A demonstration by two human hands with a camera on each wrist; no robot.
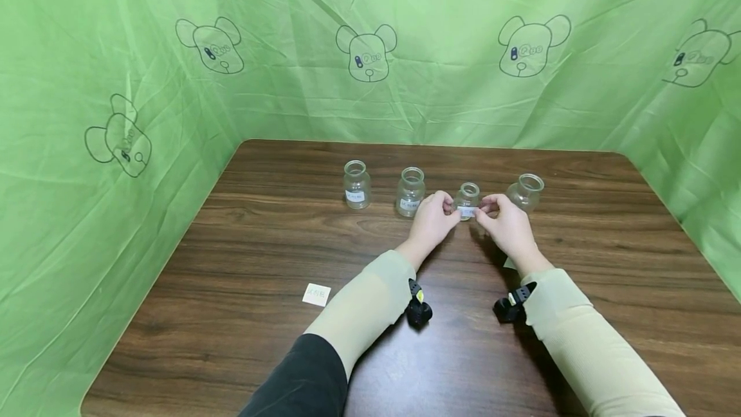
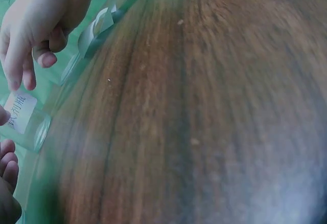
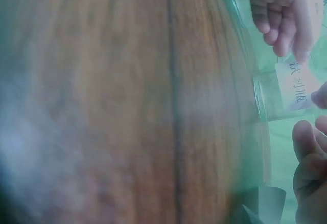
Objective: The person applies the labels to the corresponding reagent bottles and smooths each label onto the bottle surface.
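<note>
A small clear glass reagent bottle [image 1: 469, 193] stands upright on the table between my hands. Across its front lies a white label [image 1: 466, 211] with Chinese writing, which reads sideways in the right wrist view [image 3: 295, 88]. My left hand [image 1: 431, 219] pinches the label's left end close against the glass. At the other end, my right hand [image 1: 509, 227] pinches the label between thumb and forefinger, its other fingers curled. The left wrist view shows the label [image 2: 20, 109] by the fingertips, with the left hand [image 2: 7, 183] partly out of frame.
Two larger labelled bottles, one far left [image 1: 356, 185] and one beside my left hand [image 1: 410, 193], stand in the row. Another larger bottle [image 1: 525, 192] is partly behind my right hand. A written paper slip [image 1: 316, 295] lies near my left forearm; a curled paper piece [image 3: 271, 201] lies by my right wrist.
</note>
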